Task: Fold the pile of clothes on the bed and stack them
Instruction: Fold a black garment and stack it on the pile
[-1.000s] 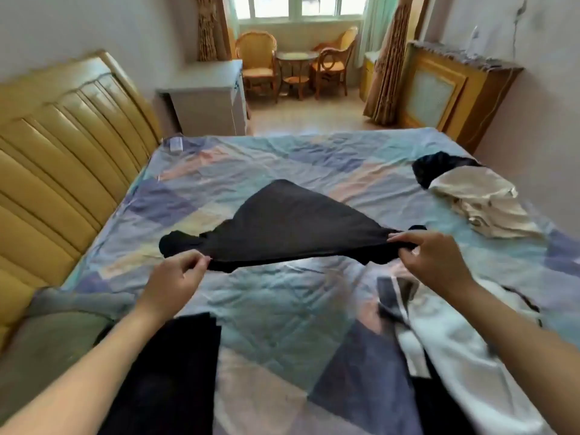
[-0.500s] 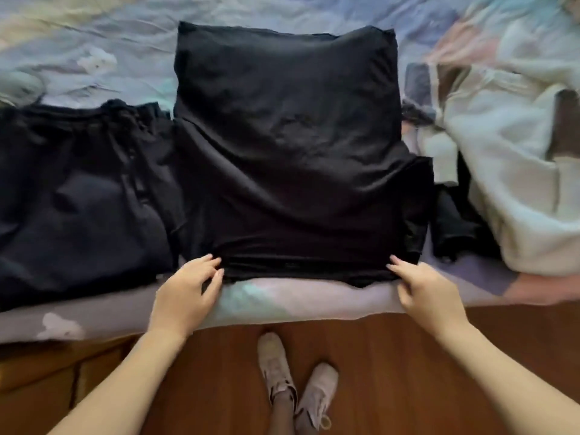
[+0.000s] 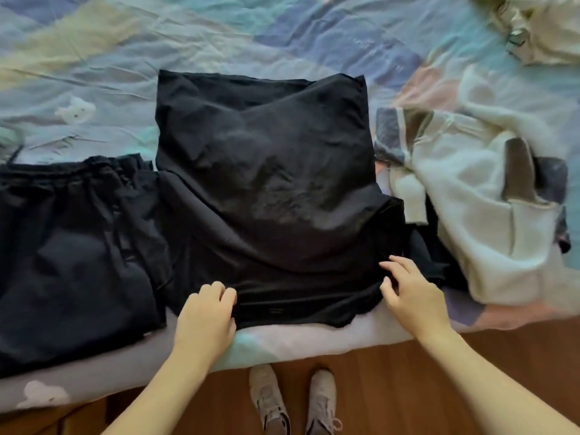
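Gripping the black garment (image 3: pixel 266 189)'s near hem, left hand (image 3: pixel 205 318); right hand (image 3: pixel 411 293) seemingly pinches it.

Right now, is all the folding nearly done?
Not yet. Black trousers lie flattened at the left. Both the left hand and right hand grip the black shirt's near hem. The white sweater and cream garment remain crumpled; nothing stacked.
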